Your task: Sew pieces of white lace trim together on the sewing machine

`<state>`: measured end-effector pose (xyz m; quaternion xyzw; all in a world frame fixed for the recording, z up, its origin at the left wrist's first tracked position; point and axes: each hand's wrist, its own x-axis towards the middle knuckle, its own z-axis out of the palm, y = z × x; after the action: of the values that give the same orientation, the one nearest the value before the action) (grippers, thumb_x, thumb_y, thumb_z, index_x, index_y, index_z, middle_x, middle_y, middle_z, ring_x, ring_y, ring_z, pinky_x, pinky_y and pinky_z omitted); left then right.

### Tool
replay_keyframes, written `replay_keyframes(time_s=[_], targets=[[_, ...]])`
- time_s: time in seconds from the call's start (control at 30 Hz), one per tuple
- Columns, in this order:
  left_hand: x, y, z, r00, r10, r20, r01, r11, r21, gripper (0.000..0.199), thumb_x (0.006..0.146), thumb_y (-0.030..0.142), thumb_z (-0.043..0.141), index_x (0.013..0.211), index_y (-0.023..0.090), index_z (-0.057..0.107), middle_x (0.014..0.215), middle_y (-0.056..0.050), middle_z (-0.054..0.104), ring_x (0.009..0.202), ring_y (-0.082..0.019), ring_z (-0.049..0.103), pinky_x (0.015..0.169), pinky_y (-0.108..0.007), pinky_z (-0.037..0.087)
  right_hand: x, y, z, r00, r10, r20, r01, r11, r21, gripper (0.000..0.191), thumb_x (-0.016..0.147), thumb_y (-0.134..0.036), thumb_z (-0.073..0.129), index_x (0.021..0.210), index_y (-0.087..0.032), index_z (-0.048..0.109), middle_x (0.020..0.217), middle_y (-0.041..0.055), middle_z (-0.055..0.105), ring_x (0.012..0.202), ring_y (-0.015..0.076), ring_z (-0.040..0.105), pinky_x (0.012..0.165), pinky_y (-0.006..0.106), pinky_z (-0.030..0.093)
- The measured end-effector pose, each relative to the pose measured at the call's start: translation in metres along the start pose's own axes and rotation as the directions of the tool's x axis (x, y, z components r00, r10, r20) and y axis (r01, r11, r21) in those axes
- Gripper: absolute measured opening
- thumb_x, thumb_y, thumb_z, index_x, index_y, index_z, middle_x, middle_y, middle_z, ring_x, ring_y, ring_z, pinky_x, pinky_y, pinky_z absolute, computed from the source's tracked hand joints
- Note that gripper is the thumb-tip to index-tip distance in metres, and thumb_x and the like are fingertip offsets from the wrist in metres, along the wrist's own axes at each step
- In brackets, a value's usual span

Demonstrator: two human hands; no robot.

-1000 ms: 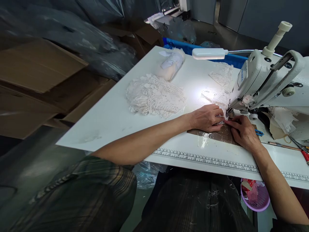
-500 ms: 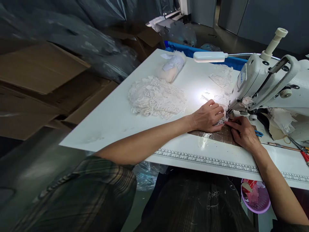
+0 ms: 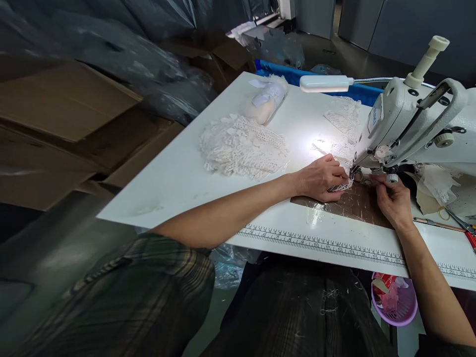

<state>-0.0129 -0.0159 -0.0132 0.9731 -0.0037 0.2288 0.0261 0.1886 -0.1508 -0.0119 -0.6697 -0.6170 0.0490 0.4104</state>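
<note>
My left hand point(image 3: 324, 178) is closed on white lace trim point(image 3: 341, 187) at the left of the needle area, its fingers curled and pressing the lace on the table. More of the lace runs behind that hand, under the lamp light. My right hand point(image 3: 396, 201) is beside the presser foot, below the head of the white sewing machine point(image 3: 396, 124). Its fingers are bent together and reach left toward the needle. Whatever they hold, if anything, is hidden. Under both hands lies a shiny brown plate point(image 3: 347, 206).
A lace pile point(image 3: 243, 146) and a wrapped bundle point(image 3: 269, 99) lie to the left. A lamp point(image 3: 326, 84) hangs over the table. Scissors point(image 3: 460, 220) and a thin stick point(image 3: 439, 224) lie right. A ruler strip point(image 3: 316, 244) lines the front edge; a purple basket point(image 3: 399, 317) stands below.
My right hand has moved right and slightly back, away from the lace edge to under the machine head. The blue tool beside it is out of sight. My left hand stays on the lace.
</note>
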Motion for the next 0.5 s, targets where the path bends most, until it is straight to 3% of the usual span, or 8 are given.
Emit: replay_keyframes(time_s=[0.1,0.33,0.5], targets=[[0.0002,0.0001,-0.0009,1.0,-0.004,0.008,0.004,1.0,-0.001,0.023,0.087,0.032,0.055,0.096,0.021,0.073,0.101,-0.007,0.074,0.076,-0.019,0.059,0.076,-0.038,0.042,-0.001,0.0012,0.0029,0.999,-0.02,0.032,0.021,1.0,-0.019,0.031,0.083,-0.019,0.047,0.092,-0.022,0.077,0.09,0.0071,0.069,0.082,0.0205,0.066,0.077,0.039,0.055],[0.0001,0.001,-0.0012,1.0,0.026,-0.006,-0.025,0.998,0.05,0.025,0.09,0.032,0.051,0.096,0.02,0.072,0.101,-0.007,0.073,0.076,-0.019,0.059,0.076,-0.039,0.04,-0.0056,-0.0027,0.0081,0.935,-0.256,0.247,0.297,0.944,-0.145,0.039,0.09,-0.021,0.045,0.116,-0.026,0.073,0.102,0.0095,0.065,0.088,0.0218,0.062,0.081,0.041,0.054],[0.0016,0.0032,-0.0023,1.0,-0.006,0.031,0.004,0.998,0.06,0.023,0.089,0.031,0.053,0.096,0.021,0.072,0.104,-0.008,0.072,0.077,-0.019,0.058,0.078,-0.039,0.041,-0.0057,-0.0016,0.0074,0.905,-0.282,0.319,0.357,0.912,-0.205,0.038,0.09,-0.021,0.047,0.115,-0.026,0.074,0.106,0.0112,0.061,0.089,0.0233,0.058,0.082,0.044,0.054]])
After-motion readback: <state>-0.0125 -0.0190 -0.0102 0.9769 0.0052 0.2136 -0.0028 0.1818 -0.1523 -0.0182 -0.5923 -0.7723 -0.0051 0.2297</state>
